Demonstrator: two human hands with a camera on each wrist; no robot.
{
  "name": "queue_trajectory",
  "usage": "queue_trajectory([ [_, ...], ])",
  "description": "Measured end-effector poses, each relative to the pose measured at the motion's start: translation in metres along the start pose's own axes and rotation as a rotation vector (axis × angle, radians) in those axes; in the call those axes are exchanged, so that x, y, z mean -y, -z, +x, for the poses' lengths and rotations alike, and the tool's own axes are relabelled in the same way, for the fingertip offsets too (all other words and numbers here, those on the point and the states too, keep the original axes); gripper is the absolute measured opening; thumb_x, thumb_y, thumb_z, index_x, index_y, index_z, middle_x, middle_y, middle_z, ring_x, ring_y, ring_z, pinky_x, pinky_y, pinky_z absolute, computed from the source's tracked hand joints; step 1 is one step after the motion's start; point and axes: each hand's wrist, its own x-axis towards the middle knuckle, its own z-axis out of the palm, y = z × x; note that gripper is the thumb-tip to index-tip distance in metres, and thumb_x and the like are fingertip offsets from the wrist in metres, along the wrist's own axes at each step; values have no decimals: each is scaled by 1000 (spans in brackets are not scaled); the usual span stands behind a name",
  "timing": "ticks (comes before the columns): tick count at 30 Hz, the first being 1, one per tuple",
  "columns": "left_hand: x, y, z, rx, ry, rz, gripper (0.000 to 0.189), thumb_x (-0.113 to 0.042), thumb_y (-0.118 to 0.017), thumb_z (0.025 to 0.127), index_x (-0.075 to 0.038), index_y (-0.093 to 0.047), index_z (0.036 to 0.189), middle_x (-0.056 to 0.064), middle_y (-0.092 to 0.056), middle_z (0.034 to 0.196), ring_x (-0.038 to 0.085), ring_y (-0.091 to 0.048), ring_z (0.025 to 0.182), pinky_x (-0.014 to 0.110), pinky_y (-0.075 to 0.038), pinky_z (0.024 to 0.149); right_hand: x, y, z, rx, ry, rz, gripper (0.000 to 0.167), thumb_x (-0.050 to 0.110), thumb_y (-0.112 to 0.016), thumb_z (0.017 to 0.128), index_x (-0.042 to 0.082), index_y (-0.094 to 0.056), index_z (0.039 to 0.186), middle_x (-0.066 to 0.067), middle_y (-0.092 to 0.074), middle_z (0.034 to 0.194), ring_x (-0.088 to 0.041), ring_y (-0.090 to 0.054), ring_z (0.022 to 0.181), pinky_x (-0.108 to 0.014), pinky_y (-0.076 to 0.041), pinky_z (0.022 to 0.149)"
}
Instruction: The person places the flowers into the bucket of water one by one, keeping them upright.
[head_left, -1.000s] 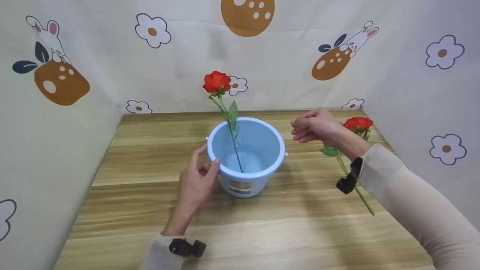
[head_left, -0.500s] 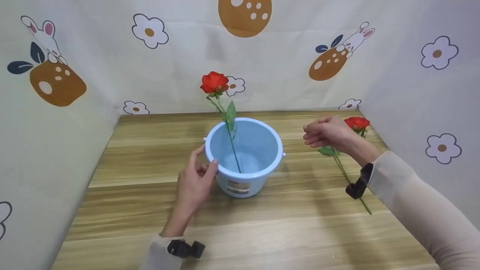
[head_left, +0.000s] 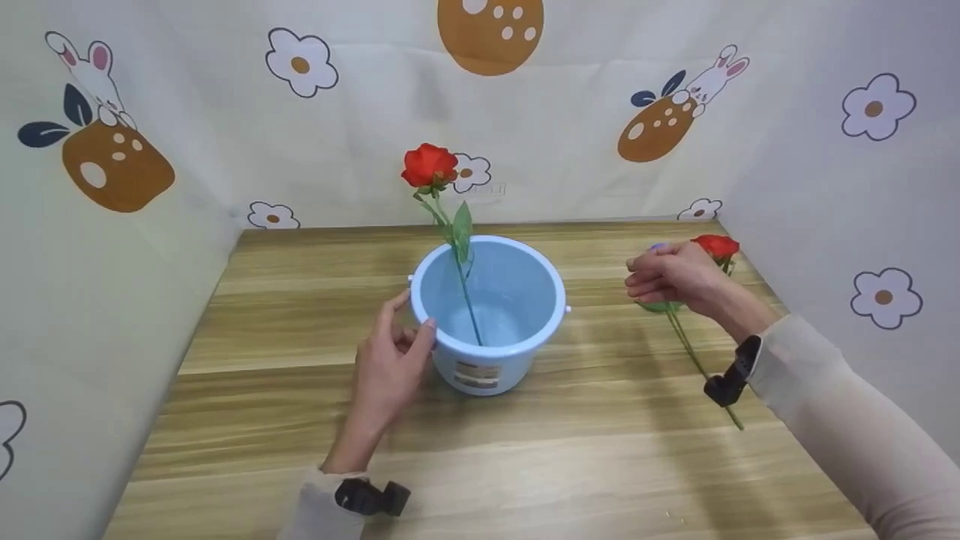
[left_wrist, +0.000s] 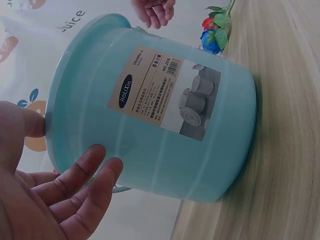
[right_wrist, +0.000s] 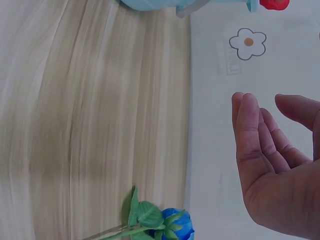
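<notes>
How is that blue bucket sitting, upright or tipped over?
The bucket stands upright: its base rests on the table, its mouth faces up, and a red rose leans inside it.

right sleeve (head_left: 840, 420): long, pale beige, creased, lower right
left sleeve (head_left: 324, 506): pale grey-beige, bottom edge, left of centre
right wrist camera (head_left: 736, 375): black, angular, right of centre
left wrist camera (head_left: 361, 496): black, blocky, lower left

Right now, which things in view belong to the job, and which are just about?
Likely the job:
blue bucket, touched by the left hand
leaning red rose, in the bucket
lying red rose and blue rose, near the right hand

Just about:
table, only the surface
patterned wall cloth
black wrist devices
</notes>
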Motion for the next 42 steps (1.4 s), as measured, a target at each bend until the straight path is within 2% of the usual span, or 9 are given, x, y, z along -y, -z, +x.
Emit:
queue_trajectory([
  [7, -2, 1, 0, -1, 9, -5, 56, -35, -64, 104, -22, -47, 156, 11, -71, 85, 19, -62, 77, 31, -52, 69, -12, 15, -1, -17, -29, 0, 8, 16, -73, 100, 12, -78, 95, -5, -81, 85, -16, -80, 76, -30, -64, 73],
  [11, -2, 1, 1, 0, 20, -3, 56, -35, -64, 104, -24, -47, 157, 12, -72, 88, 21, -63, 78, 32, -53, 69, -21, 24, 0, -27, -49, -3, 11, 16, -71, 101, 12, -77, 93, -6, -81, 86, -16, -80, 77, -30, -64, 74],
  [15, -2, 0, 1, -2, 19, 1, 56, -35, -65, 104, -24, -47, 156, 9, -72, 85, 20, -64, 77, 32, -54, 69, -31, 32, 1, -34, -70, -1, 14, 15, -69, 102, 15, -77, 91, -4, -81, 83, -16, -80, 78, -29, -63, 75],
  [19, -1, 0, 1, -10, -5, -9, 55, -33, -65, 104, -21, -49, 155, 12, -73, 84, 19, -65, 75, 32, -54, 68, -39, 36, 2, -39, -71, 4, 16, 14, -68, 102, 17, -77, 88, -1, -80, 80, -15, -80, 77, -28, -63, 75],
  [23, 0, 1, 1, -4, 0, -15, 56, -33, -64, 104, -21, -48, 156, 15, -73, 87, 19, -65, 75, 32, -54, 68, -44, 40, 4, -40, -83, 11, 16, 12, -67, 102, 16, -76, 89, -2, -80, 80, -14, -79, 76, -30, -64, 77],
  [30, -1, 1, 0, 9, 20, -5, 56, -34, -63, 105, -20, -47, 157, 14, -73, 88, 19, -64, 76, 32, -53, 69, -51, 48, 3, -35, -84, -4, 20, 14, -65, 104, 18, -76, 88, -1, -79, 81, -15, -79, 78, -32, -64, 80],
  [37, -1, 1, 0, 6, 26, 1, 56, -35, -64, 105, -21, -47, 156, 10, -72, 86, 19, -64, 76, 32, -53, 70, -59, 57, 5, -51, -85, -16, 24, 11, -63, 103, 20, -77, 86, -3, -80, 84, -15, -79, 79, -30, -64, 77],
  [42, -2, 0, 1, 7, 30, 7, 56, -34, -64, 105, -21, -47, 157, 10, -72, 88, 20, -64, 78, 32, -53, 72, -65, 60, 5, -64, -91, -23, 23, 7, -63, 102, 17, -77, 86, -2, -79, 81, -13, -78, 77, -30, -64, 76],
])
